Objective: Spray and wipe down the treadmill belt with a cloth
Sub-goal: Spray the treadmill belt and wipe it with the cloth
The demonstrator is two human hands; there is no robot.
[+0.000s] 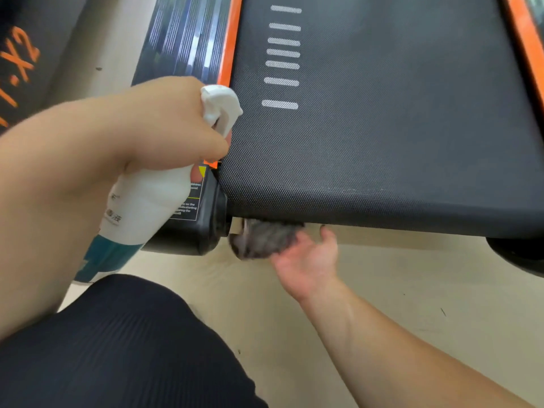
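treadmill belt [382,119] fills the top of the view, black and dimpled, a ladder of white dashes [282,64] running up it, an orange side rail [231,39] along its left edge, pale beige floor [368,290] below. the spray bottle [147,201], white over teal, leans with its long axis rising toward the belt, nozzle [222,103] aimed over the near left corner. left hand [159,128] is wrapped round its neck. right hand [306,260], palm up, clutches a blurred grey cloth [262,240] up against the belt's rear edge.
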